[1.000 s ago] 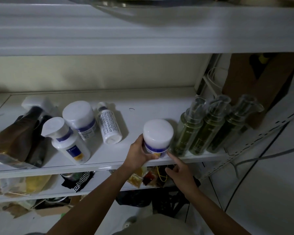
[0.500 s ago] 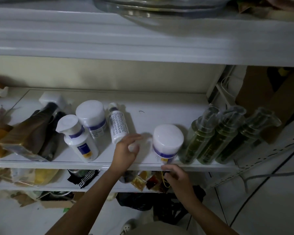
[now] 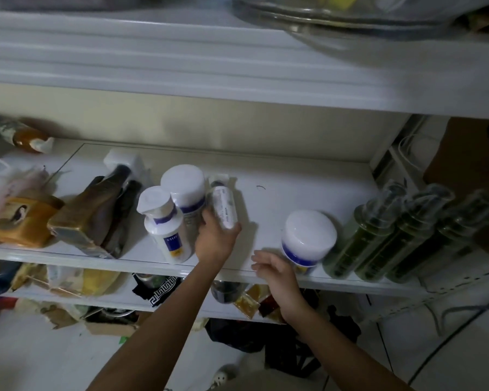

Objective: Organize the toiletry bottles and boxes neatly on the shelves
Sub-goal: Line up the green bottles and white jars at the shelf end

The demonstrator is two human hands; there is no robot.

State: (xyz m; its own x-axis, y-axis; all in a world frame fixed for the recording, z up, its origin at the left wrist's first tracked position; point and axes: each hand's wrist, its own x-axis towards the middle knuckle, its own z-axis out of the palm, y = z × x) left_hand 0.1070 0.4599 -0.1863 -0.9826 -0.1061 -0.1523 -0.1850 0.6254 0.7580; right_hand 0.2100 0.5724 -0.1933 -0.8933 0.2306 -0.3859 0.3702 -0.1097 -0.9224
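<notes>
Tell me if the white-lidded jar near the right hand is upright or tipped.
Upright: the jar stands on its base on the shelf, white lid on top.

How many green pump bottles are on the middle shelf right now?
3, in a row at the right end of the middle shelf: first green pump bottle beside the white-lidded jar, second bottle in the middle, third bottle outermost. More could hide behind.
</notes>
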